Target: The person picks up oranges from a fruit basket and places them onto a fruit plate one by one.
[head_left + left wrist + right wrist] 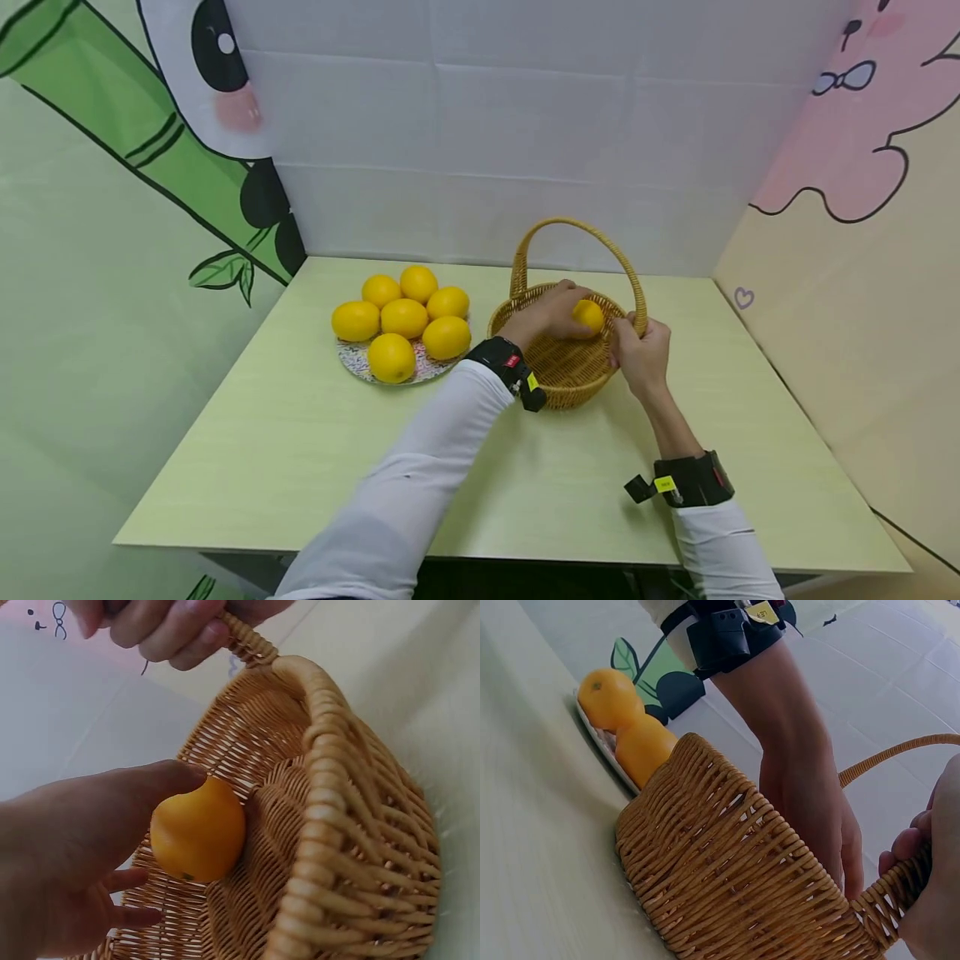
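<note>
A wicker basket with a tall arched handle stands on the table. My left hand reaches inside it and holds an orange low in the bowl. In the left wrist view, the thumb lies over the orange; two fingers show apart from the fruit, and the others are hidden behind it. With curled fingers, my right hand grips the base of the basket's handle on the right side. The right wrist view shows the left hand down behind the woven wall.
Left of the basket, a patterned plate carries several oranges. The pale table meets a white backdrop behind and printed side walls at left and right.
</note>
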`<state>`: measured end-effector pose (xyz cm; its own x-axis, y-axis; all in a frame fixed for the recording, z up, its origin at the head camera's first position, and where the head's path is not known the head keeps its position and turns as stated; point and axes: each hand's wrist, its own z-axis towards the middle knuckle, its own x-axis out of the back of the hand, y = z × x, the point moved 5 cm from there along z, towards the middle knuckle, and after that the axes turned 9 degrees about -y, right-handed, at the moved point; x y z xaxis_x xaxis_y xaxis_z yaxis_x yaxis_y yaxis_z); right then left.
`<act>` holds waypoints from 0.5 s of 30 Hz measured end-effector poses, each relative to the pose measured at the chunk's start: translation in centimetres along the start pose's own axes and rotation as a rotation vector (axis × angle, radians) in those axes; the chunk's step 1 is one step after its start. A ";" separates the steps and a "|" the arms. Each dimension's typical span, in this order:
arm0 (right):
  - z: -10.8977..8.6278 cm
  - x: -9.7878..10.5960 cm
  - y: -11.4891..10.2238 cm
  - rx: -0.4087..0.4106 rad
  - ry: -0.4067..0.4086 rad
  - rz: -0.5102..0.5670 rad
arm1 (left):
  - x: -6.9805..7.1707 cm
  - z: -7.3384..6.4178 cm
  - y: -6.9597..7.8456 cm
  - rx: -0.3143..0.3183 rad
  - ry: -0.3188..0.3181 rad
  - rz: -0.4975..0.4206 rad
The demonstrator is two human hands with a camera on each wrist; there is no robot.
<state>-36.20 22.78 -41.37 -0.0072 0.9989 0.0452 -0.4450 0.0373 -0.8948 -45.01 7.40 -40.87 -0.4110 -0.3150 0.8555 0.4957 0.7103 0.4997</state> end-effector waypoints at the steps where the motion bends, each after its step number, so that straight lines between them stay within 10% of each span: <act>1: 0.0 -0.1 0.0 0.000 -0.002 0.000 | -0.2 0.1 -0.1 0.003 0.004 0.002; 15: -0.1 -0.5 0.0 0.032 -0.026 -0.012 | -2.6 3.4 -2.4 0.062 -0.001 0.027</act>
<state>-36.10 22.28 -41.40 -0.0247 0.9974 0.0681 -0.4731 0.0483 -0.8797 -47.77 8.67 -44.76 -0.3992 -0.2949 0.8681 0.4583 0.7559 0.4675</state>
